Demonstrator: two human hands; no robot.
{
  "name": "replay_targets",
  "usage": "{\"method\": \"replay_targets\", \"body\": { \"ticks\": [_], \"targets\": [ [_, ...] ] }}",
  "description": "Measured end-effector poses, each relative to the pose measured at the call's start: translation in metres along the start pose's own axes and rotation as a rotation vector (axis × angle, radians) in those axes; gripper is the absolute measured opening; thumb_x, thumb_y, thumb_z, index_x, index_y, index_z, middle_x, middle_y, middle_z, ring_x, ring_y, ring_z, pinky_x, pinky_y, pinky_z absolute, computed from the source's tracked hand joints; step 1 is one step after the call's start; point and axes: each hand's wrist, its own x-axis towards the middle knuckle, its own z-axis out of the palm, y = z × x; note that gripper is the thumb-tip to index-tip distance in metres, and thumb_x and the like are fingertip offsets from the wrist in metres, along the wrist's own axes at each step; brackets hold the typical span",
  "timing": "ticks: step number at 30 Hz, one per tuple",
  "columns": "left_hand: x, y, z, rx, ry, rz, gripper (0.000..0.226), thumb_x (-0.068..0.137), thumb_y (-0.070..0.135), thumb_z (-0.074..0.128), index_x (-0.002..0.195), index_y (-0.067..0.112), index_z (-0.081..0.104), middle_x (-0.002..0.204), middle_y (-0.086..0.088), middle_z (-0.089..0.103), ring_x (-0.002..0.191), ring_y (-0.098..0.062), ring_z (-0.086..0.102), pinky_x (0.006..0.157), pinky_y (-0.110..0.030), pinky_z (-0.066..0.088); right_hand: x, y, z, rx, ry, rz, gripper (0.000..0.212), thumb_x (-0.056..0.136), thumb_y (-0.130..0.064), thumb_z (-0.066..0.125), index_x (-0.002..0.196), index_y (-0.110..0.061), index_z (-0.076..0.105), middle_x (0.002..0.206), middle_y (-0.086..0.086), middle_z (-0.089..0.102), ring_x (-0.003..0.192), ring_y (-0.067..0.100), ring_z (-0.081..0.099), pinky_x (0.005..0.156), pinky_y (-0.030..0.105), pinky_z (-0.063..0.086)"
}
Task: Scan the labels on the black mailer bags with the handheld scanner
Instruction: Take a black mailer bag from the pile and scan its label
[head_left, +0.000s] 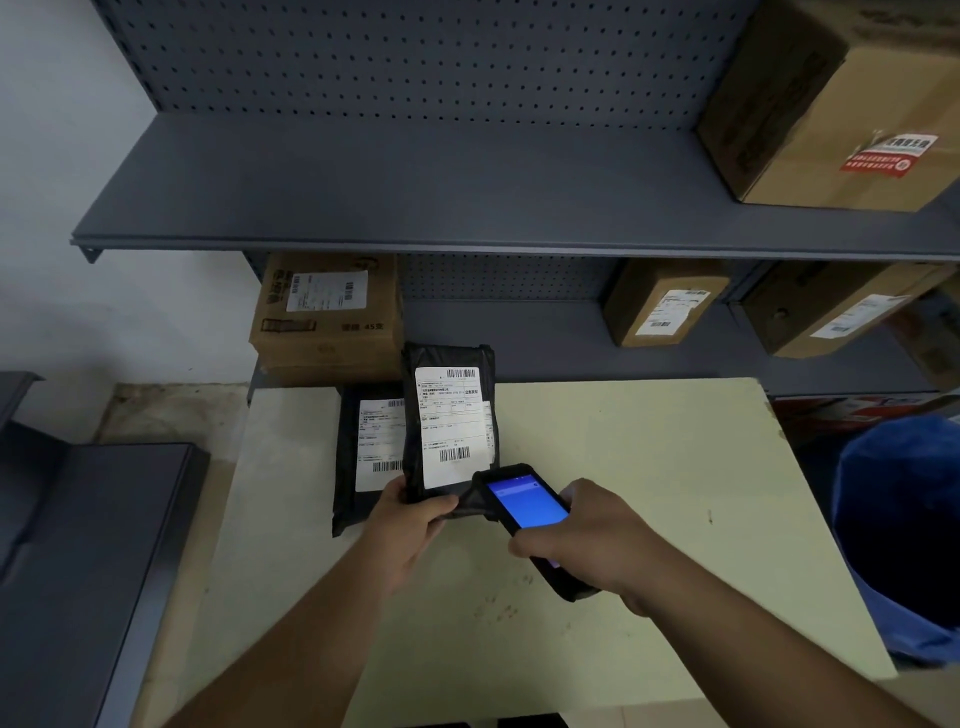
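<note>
My left hand (408, 525) grips the lower edge of a black mailer bag (449, 358) and holds it up above the table, its white barcode label (451, 423) facing me. My right hand (582, 538) holds a black handheld scanner (524, 504) with a lit blue screen, its front end just below the label's lower right corner. A second black mailer bag (353, 467) with its own white label lies flat on the pale table (649, 467), partly hidden behind the held bag.
Grey shelving (415, 187) with pegboard backing stands behind the table. Cardboard boxes (327, 317) with labels sit on the lower shelf, one large box (836, 104) on the upper shelf. A blue bin (904, 530) stands at the right. Dark grey furniture (78, 545) is at the left.
</note>
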Motion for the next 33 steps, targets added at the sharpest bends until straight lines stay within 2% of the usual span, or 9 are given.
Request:
{"method": "replay_targets", "body": {
  "ticks": [7, 10, 15, 19, 24, 28, 33],
  "targets": [
    [-0.003, -0.013, 0.025, 0.021, -0.01, -0.031, 0.033, 0.085, -0.011, 0.072, 0.111, 0.008, 0.064, 0.11, -0.012, 0.075, 0.098, -0.019, 0.071, 0.084, -0.027, 0.056, 0.011, 0.022, -0.015, 0.062, 0.02, 0.017, 0.052, 0.069, -0.037, 0.086, 0.107, -0.019, 0.056, 0.105, 0.01, 0.076, 0.077, 0.018, 0.067, 0.062, 0.028, 0.051],
    [0.001, -0.022, 0.039, 0.044, -0.01, -0.047, 0.034, 0.084, -0.008, 0.075, 0.114, 0.006, 0.065, 0.111, -0.014, 0.076, 0.099, -0.02, 0.073, 0.087, -0.028, 0.057, 0.016, 0.033, -0.024, 0.082, 0.03, 0.029, 0.052, 0.068, -0.037, 0.086, 0.107, -0.018, 0.056, 0.105, 0.01, 0.076, 0.076, 0.018, 0.067, 0.061, 0.028, 0.051],
    [0.005, -0.037, 0.073, 0.102, -0.035, -0.053, 0.027, 0.086, -0.002, 0.076, 0.112, 0.001, 0.07, 0.101, -0.012, 0.078, 0.087, -0.017, 0.072, 0.082, -0.025, 0.061, 0.024, 0.055, -0.044, 0.12, 0.05, 0.051, 0.052, 0.068, -0.038, 0.086, 0.106, -0.018, 0.057, 0.105, 0.01, 0.075, 0.075, 0.019, 0.064, 0.061, 0.028, 0.048],
    [0.01, -0.052, 0.102, 0.091, -0.042, -0.086, 0.033, 0.085, 0.001, 0.079, 0.116, 0.001, 0.069, 0.111, -0.016, 0.077, 0.091, -0.019, 0.073, 0.08, -0.023, 0.063, 0.031, 0.074, -0.062, 0.149, 0.065, 0.076, 0.052, 0.069, -0.038, 0.086, 0.107, -0.018, 0.056, 0.105, 0.01, 0.075, 0.076, 0.018, 0.064, 0.061, 0.028, 0.048],
    [0.017, -0.072, 0.131, 0.108, -0.038, -0.109, 0.037, 0.081, 0.003, 0.083, 0.116, 0.006, 0.069, 0.11, -0.015, 0.078, 0.095, -0.022, 0.075, 0.091, -0.032, 0.06, 0.038, 0.097, -0.082, 0.177, 0.073, 0.096, 0.052, 0.068, -0.038, 0.086, 0.106, -0.017, 0.057, 0.104, 0.011, 0.075, 0.074, 0.019, 0.063, 0.061, 0.029, 0.048],
    [0.028, -0.087, 0.149, 0.138, -0.011, -0.138, 0.042, 0.08, 0.006, 0.085, 0.118, 0.002, 0.067, 0.111, -0.018, 0.077, 0.1, -0.026, 0.075, 0.096, -0.037, 0.059, 0.044, 0.115, -0.096, 0.197, 0.078, 0.117, 0.05, 0.07, -0.036, 0.087, 0.107, -0.019, 0.057, 0.103, 0.009, 0.075, 0.076, 0.018, 0.066, 0.062, 0.029, 0.051],
    [0.038, -0.101, 0.174, 0.171, -0.02, -0.161, 0.035, 0.084, 0.005, 0.081, 0.116, -0.002, 0.068, 0.115, -0.024, 0.075, 0.097, -0.024, 0.072, 0.085, -0.027, 0.061, 0.052, 0.137, -0.112, 0.226, 0.092, 0.145, 0.049, 0.071, -0.035, 0.088, 0.106, -0.02, 0.057, 0.098, 0.006, 0.072, 0.075, 0.018, 0.066, 0.062, 0.029, 0.051]
  ]
}}
